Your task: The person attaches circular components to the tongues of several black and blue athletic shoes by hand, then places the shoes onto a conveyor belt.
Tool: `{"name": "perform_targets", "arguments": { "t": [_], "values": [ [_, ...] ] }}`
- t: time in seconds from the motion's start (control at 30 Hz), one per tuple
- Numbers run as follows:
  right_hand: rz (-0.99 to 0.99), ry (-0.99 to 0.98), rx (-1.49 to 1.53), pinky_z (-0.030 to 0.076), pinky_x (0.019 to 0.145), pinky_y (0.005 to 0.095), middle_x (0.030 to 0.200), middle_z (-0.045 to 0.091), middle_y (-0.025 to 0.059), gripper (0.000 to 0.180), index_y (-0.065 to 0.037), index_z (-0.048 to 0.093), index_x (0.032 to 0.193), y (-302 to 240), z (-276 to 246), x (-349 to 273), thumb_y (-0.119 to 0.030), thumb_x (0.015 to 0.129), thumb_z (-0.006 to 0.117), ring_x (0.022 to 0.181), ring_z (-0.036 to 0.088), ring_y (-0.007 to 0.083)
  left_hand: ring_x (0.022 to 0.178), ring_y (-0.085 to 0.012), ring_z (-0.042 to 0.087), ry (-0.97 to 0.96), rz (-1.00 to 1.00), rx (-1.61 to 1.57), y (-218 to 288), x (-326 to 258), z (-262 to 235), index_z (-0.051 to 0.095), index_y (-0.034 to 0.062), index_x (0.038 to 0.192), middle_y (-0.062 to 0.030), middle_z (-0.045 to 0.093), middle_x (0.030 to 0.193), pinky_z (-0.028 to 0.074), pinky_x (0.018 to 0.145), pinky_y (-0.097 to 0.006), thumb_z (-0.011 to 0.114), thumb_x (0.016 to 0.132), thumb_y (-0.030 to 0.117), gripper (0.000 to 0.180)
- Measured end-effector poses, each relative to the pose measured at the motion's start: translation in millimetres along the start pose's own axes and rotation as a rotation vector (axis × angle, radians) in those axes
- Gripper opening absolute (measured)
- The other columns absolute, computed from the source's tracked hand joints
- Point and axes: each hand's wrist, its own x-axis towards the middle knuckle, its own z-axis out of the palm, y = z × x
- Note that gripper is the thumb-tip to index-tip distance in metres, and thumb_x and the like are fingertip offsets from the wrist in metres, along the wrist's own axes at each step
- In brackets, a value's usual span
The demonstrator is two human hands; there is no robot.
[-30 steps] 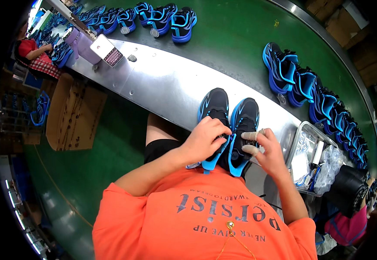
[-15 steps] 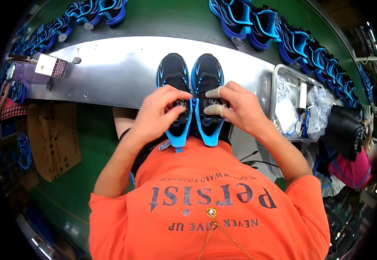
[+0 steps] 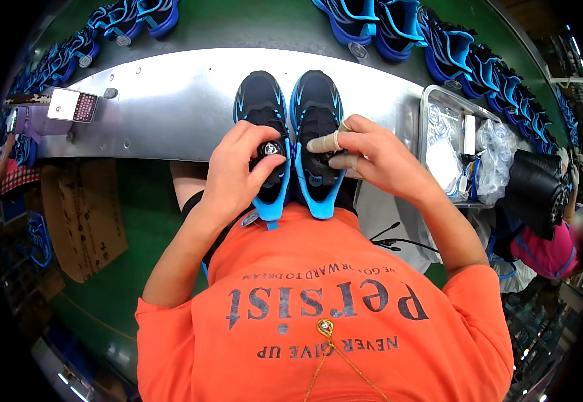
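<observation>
Hands on pair of black-blue shoes at metal bench [image 3: 171, 100]: left hand [image 3: 238, 174] gripping left shoe [image 3: 262, 127], right hand [image 3: 372, 157] pinching right shoe [image 3: 316, 114] tongue.

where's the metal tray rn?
Head view, right side: the metal tray sits at the steel table's right end, just beyond the right hand, holding clear plastic bags.

left hand [image 3: 238, 174] on left shoe [image 3: 262, 127] | right hand [image 3: 372, 157] on right shoe [image 3: 316, 114] | steel bench [image 3: 164, 100]
</observation>
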Motion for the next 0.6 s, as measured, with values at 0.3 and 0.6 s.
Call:
{"name": "perform_targets", "arguments": {
  "t": [0.3, 0.6],
  "values": [
    [-0.028, 0.148, -0.111, 0.050, 0.070, 0.0386, 0.085, 0.057, 0.0102, 0.028, -0.009, 0.071, 0.100, -5.5, 7.2, 4.8, -0.021, 0.077, 0.080, 0.083, 0.061, 0.0284, 0.069, -0.0168, 0.051, -0.177, -0.075, -0.033, 5.9, 5.2, -17.0, 0.066, 0.0029, 0.112, -0.0070, 0.057, 0.091, 0.046, 0.065, -0.029, 0.070, 0.083, 0.002, 0.029],
    [0.064, 0.105, -0.012, 0.050, 0.075, 0.0388, 0.088, 0.056, 0.0105, 0.029, -0.015, 0.072, 0.105, -8.7, 10.5, 3.7, -0.020, 0.078, 0.078, 0.086, 0.059, 0.0303, 0.070, -0.0142, 0.046, -0.109, -0.078, -0.095, 0.3, 0.8, -8.3, 0.067, 0.0036, 0.114, -0.0032, 0.054, 0.088, 0.043, 0.068, -0.026, 0.072, 0.081, 0.004, 0.033]
  ]
}}
